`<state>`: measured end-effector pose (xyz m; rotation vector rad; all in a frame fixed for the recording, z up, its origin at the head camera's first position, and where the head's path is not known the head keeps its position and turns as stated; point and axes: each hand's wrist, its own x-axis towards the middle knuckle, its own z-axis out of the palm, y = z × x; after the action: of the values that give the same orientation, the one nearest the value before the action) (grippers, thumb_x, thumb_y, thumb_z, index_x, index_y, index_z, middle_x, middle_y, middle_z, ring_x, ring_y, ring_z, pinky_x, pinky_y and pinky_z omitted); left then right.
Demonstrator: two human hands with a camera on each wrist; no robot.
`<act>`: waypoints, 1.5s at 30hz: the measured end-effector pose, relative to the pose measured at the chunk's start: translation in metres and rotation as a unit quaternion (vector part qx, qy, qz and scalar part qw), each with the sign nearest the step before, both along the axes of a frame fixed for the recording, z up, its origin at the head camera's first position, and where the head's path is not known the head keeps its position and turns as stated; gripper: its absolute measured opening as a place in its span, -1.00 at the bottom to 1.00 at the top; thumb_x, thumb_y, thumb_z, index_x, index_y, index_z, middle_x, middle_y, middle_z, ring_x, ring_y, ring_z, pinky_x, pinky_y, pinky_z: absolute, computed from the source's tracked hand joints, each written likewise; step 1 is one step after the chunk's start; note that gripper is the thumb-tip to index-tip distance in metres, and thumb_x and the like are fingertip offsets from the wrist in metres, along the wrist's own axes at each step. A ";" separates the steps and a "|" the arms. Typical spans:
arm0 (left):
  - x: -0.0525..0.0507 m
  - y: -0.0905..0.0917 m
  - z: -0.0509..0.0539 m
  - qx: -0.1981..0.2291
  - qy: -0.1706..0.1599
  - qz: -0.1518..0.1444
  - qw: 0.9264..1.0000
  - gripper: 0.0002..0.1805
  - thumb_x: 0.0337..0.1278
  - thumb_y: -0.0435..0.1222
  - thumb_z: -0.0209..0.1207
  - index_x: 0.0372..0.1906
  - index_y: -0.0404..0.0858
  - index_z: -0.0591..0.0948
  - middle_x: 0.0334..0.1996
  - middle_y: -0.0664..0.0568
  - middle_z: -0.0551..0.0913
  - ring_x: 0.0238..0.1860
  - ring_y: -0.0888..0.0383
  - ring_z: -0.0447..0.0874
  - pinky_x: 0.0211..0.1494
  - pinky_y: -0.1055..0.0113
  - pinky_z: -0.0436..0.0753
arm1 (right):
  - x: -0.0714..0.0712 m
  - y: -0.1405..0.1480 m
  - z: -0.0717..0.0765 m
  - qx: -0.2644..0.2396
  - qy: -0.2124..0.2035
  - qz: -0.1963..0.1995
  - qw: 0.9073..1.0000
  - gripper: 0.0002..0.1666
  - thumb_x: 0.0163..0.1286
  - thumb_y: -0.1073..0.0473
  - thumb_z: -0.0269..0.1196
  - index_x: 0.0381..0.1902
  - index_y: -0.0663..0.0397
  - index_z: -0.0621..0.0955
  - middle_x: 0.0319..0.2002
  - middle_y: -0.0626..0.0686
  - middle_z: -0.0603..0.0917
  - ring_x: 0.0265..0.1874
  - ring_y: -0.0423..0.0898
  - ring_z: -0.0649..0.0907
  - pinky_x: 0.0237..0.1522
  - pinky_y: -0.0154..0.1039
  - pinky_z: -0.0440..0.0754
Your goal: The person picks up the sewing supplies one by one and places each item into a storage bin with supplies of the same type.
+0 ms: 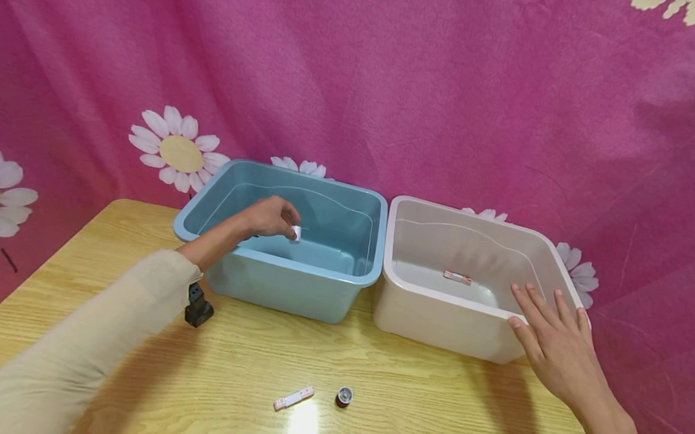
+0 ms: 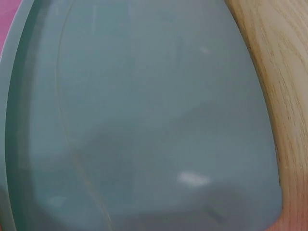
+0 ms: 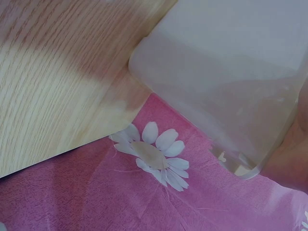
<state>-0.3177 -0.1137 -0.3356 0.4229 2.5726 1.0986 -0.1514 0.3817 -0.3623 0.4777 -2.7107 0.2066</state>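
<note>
Over the blue plastic bin (image 1: 279, 289), my left hand (image 1: 271, 217) pinches a small white block-like item (image 1: 296, 234) between thumb and fingers; its exact kind is too small to tell. The left wrist view shows mostly the wall of the blue bin (image 2: 154, 106). My right hand (image 1: 561, 349), fingers spread and fairly straight, lies at the right front corner of the pale beige bin (image 1: 430, 323). Part of that right hand (image 3: 288, 154) shows beside the bin in the right wrist view. A small pink-and-white strip (image 1: 458, 277) lies inside the beige bin.
On the wooden table (image 1: 227, 368), in front of the bins, lie another pink-and-white strip (image 1: 294, 398) and a small dark round object with a silvery rim (image 1: 344, 397). Behind the bins hangs a pink cloth (image 1: 424, 96) with white daisies. The two bins stand side by side.
</note>
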 end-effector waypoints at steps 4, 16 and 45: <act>0.000 0.001 0.000 -0.006 0.008 0.007 1.000 -0.60 0.25 -0.42 0.25 0.15 -0.48 0.55 0.07 -0.30 0.61 0.15 -0.17 0.53 0.16 0.02 0.53 | 0.000 0.000 0.000 -0.002 -0.002 -0.001 1.000 -0.36 0.60 0.02 0.03 0.56 -0.14 0.22 0.44 0.27 0.31 0.44 0.46 0.06 0.35 0.43 -0.29; 0.006 -0.001 0.014 0.106 -0.018 0.003 0.994 -0.54 0.32 -0.44 0.19 0.28 -0.44 0.44 0.23 -0.32 0.48 0.19 -0.17 0.51 0.25 -0.03 0.49 | 0.000 0.001 -0.001 0.002 -0.001 0.002 1.000 -0.34 0.59 0.01 0.04 0.57 -0.17 0.20 0.44 0.27 0.31 0.44 0.45 0.06 0.34 0.45 -0.27; 0.065 0.017 0.045 0.223 -0.003 -0.094 0.970 -0.37 0.23 -0.42 0.30 0.39 -0.27 0.38 0.21 -0.15 0.54 0.07 -0.02 0.65 0.13 0.09 0.59 | 0.000 0.001 -0.001 0.000 -0.002 0.000 1.000 -0.35 0.60 0.02 0.03 0.57 -0.17 0.20 0.43 0.28 0.32 0.44 0.46 0.07 0.33 0.46 -0.24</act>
<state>-0.2529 -0.0962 -0.2902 0.7474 2.2078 1.5983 -0.1518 0.3825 -0.3630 0.4788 -2.7151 0.2076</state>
